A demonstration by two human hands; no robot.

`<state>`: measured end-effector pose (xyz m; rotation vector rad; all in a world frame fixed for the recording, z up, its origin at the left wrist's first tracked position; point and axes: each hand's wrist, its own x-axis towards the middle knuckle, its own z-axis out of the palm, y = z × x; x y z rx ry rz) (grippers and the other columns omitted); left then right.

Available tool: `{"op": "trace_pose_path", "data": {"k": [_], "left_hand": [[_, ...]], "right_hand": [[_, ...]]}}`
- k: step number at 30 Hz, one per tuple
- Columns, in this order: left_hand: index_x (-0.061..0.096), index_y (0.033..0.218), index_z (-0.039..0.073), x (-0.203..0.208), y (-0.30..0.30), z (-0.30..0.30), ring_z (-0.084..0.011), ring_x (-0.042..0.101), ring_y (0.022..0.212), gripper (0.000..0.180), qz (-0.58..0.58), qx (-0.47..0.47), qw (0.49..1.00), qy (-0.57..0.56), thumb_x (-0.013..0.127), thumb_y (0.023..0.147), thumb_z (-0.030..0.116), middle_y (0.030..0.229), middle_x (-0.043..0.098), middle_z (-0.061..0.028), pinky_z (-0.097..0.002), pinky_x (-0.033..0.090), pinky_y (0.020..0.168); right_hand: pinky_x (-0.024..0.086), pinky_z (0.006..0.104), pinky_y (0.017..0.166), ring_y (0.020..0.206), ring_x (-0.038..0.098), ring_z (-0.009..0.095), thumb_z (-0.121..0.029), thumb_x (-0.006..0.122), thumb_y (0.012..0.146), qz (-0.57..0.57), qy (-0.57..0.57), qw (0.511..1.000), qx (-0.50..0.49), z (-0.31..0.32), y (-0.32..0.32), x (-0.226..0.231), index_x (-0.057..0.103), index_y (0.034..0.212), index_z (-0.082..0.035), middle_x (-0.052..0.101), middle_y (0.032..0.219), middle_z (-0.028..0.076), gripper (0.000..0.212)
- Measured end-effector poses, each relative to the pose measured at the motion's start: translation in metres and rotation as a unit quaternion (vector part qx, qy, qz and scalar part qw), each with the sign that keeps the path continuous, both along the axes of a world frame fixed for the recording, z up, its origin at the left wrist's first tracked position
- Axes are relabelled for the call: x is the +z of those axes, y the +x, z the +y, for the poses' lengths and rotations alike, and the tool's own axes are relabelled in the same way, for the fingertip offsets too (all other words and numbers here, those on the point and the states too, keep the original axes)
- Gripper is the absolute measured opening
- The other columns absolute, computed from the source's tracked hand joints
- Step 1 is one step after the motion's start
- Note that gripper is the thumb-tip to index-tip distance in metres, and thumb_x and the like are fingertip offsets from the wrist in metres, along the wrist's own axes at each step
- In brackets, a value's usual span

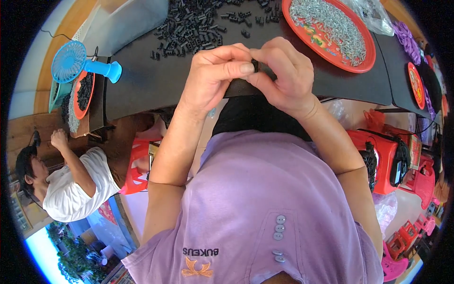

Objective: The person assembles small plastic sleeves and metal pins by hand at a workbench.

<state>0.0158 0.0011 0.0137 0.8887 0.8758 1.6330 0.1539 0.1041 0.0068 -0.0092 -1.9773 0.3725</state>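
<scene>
My left hand point(213, 73) and my right hand point(287, 75) meet above the near edge of the dark table. Both are closed, with thumbs and fingertips pinching a small black part point(255, 66) between them. Most of that part is covered by the fingers, and its exact shape cannot be made out. Beyond my hands lies a loose heap of small black plastic parts point(191, 31). A red round tray point(366, 61) to the right of it carries a pile of small shiny metal pieces point(331, 26), perhaps screws or pins.
At the left stands a blue handheld fan point(71, 61) near a grey plastic bin point(125, 23) and an orange dish point(80, 112) of black parts. A co-worker in a white shirt point(80, 182) sits at the left. Clear plastic bags point(369, 16) lie far right; red stools point(411, 236) stand below.
</scene>
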Motion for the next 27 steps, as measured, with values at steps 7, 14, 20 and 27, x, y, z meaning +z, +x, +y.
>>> {"op": "trace_pose_path", "data": {"k": [7,14,20,27], "left_hand": [[0.067,0.086,-0.006,0.003,-0.003,0.008,-0.0160,0.060,0.082,0.009,-0.027,-0.039,0.999,-0.011,0.067,0.077,-0.005,0.087,0.062,-0.0077,-0.0250,0.048,0.076],[0.067,0.085,-0.006,0.006,0.003,0.012,-0.0156,0.060,0.081,0.008,-0.034,-0.008,0.999,-0.029,0.068,0.078,-0.004,0.087,0.062,-0.0074,-0.0251,0.048,0.075],[0.068,0.081,-0.004,0.048,-0.016,-0.003,-0.0143,0.061,0.068,0.006,0.159,0.183,0.970,-0.002,0.070,0.077,-0.001,0.084,0.063,-0.0071,-0.0268,0.051,0.061],[0.071,0.085,0.000,0.152,-0.145,0.000,-0.0145,0.061,0.065,0.009,0.543,0.451,0.708,-0.005,0.069,0.078,0.006,0.080,0.066,-0.0063,-0.0276,0.050,0.064]], "right_hand": [[0.045,0.0297,0.051,0.060,0.057,0.020,-0.005,0.075,0.065,-0.005,-0.055,0.998,0.020,-0.002,0.000,-0.001,0.066,0.094,-0.006,0.055,0.076,0.007,0.030],[0.046,0.0305,0.052,0.061,0.057,0.021,-0.003,0.075,0.067,-0.028,-0.162,0.986,0.028,-0.003,0.002,0.007,0.065,0.098,-0.006,0.053,0.075,0.008,0.033],[0.048,0.0323,0.055,0.065,0.059,0.023,-0.005,0.076,0.068,-0.081,-0.214,0.973,0.036,-0.012,0.008,0.013,0.061,0.104,-0.004,0.054,0.079,0.009,0.039],[0.047,0.0366,0.056,0.065,0.057,0.028,-0.003,0.075,0.065,-0.128,-0.163,0.977,0.051,0.001,0.036,-0.007,0.061,0.094,-0.004,0.055,0.076,0.012,0.032]]}}
